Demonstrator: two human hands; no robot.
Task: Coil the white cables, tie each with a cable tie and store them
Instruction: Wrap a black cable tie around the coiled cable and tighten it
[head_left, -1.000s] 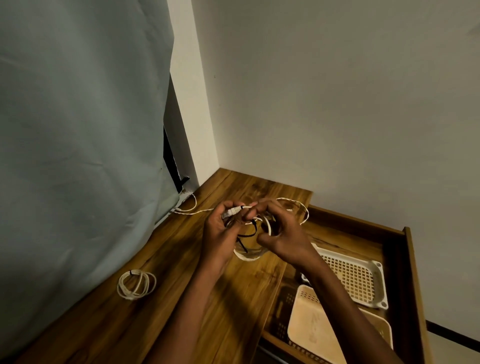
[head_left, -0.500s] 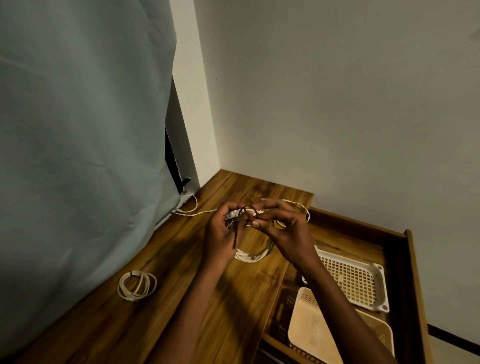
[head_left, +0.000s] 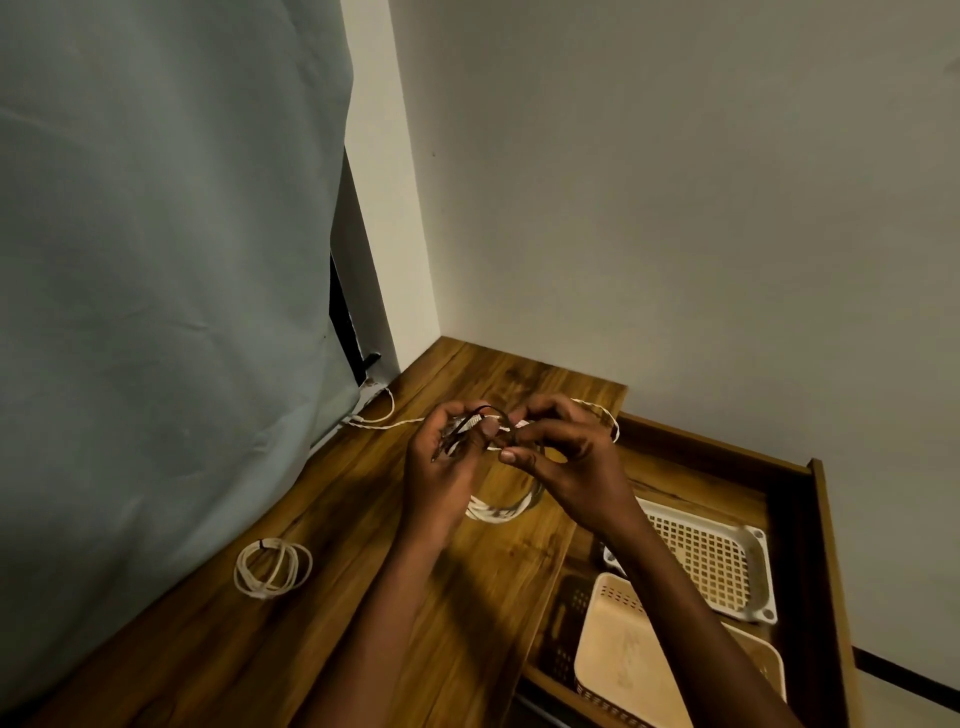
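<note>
A coiled white cable (head_left: 501, 510) hangs between my hands above the wooden table (head_left: 322, 519). My left hand (head_left: 441, 470) grips the top of the coil together with its plug. A thin black cable tie (head_left: 491, 413) loops over the coil's top. My right hand (head_left: 563, 462) pinches the tie against the cable. A second white coil (head_left: 272, 569), bound with a black tie, lies flat on the table at the left. Another white cable (head_left: 384, 423) lies loose on the table behind my hands, running from the curtain's foot to the right.
A grey curtain (head_left: 166, 312) hangs along the table's left edge. To the right an open wooden drawer (head_left: 826, 519) holds a white perforated tray (head_left: 711, 561) and a beige basket (head_left: 634, 654). Plain walls meet in the corner behind.
The black tie has come up from hanging below my fingers to looping over the top of the coil. My right hand has shifted from cupping the coil to pinching the tie.
</note>
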